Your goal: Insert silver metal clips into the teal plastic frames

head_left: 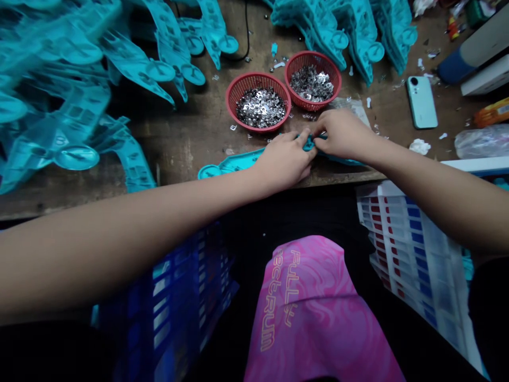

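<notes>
A long teal plastic part (238, 162) lies along the front edge of the wooden table. My left hand (287, 158) rests over its middle, fingers wrapped on the part and holding it. At the same spot my right hand (338, 133) has thumb and fingers pinched close to the part's surface; whatever is between the fingertips is too small to make out. Just beyond the hands stand two red plastic baskets: the left basket (229, 104) holds many small shiny metal clips (261, 107), and the right basket (339, 85) holds similar metal pieces (312, 84).
Heaps of teal parts (59, 122) cover the left, with stacked teal parts (314, 26) at the back. A light green phone (422, 103) lies at right. A blue crate (178, 302) and a white crate (417, 254) stand below the table edge, either side of my lap.
</notes>
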A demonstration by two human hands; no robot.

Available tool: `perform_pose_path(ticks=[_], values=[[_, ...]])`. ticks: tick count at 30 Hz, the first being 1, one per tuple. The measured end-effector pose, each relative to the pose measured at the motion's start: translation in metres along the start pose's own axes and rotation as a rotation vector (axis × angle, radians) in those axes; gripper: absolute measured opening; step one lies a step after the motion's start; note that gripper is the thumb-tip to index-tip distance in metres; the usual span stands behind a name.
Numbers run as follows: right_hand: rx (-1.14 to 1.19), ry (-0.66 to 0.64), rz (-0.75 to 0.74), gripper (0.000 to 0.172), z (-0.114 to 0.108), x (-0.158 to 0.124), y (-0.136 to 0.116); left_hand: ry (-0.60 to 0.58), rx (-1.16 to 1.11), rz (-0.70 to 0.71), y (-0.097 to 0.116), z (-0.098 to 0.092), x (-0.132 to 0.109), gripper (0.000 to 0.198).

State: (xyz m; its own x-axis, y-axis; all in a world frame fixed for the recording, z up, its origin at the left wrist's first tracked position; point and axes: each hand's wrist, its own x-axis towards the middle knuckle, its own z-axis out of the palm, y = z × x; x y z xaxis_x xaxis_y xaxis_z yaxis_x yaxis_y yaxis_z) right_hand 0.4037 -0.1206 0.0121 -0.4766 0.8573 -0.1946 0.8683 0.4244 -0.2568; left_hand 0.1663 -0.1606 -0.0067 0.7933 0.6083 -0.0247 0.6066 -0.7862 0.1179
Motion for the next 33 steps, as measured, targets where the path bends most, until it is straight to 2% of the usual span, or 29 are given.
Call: perform_pose_path(ticks=[3, 5, 10, 17, 21, 26, 33], values=[[-0.027, -0.003, 0.146, 0.042, -0.003, -0.001, -0.011, -0.021, 0.026, 0.004, 0.003, -0.002, 0.0, 0.053], [-0.047, -0.021, 0.174, 0.042, -0.005, -0.001, -0.018, -0.022, 0.026, -0.001, 0.005, -0.003, -0.001, 0.054], [-0.08, -0.026, 0.1, 0.043, -0.004, 0.003, -0.017, -0.026, 0.032, -0.004, 0.004, -0.006, -0.002, 0.059], [0.054, 0.166, -0.031, 0.033, -0.015, 0.003, 0.018, -0.097, 0.0, -0.033, 0.004, -0.019, -0.002, 0.062], [0.089, 0.072, -0.14, 0.029, -0.028, -0.002, 0.033, -0.128, 0.013, -0.024, 0.004, -0.025, -0.003, 0.061], [0.109, -0.06, -0.22, 0.025, -0.031, -0.001, 0.036, -0.17, 0.002, -0.038, 0.004, -0.029, -0.003, 0.06], [0.136, -0.083, -0.243, 0.026, -0.023, 0.004, 0.044, -0.198, -0.019, -0.042, 0.004, -0.029, -0.003, 0.062]])
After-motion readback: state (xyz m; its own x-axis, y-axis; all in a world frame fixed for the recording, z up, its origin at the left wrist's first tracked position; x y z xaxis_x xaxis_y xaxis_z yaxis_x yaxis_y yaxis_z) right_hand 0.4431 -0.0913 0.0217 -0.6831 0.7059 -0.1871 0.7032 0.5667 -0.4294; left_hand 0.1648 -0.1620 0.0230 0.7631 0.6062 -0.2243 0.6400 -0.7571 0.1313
